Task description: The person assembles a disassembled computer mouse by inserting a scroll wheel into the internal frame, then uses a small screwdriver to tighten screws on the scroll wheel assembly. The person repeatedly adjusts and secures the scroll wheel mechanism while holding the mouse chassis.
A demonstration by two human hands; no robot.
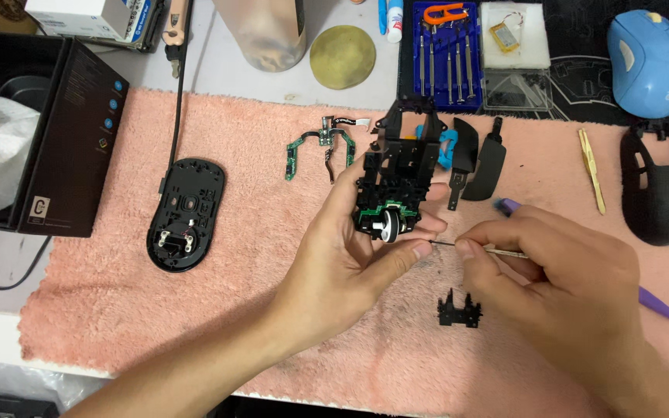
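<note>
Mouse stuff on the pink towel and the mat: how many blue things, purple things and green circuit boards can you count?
Blue: 2, the whole blue mouse and a small blue part.
Purple: 1, the purple-handled tool in the right hand.
Green circuit boards: 2, one loose board and one in the mouse frame in the left hand.
Total: 5.

The scene is bright and evenly lit from above, so the pink towel (118, 310) shows only soft, short shadows under the hands and the small black parts. Focus is sharp across the middle of the frame, with slight softness at the right hand (574, 286) in the lower right. A mild sheen sits on the blue mouse (650, 62) at upper right; black items lose detail.
</note>
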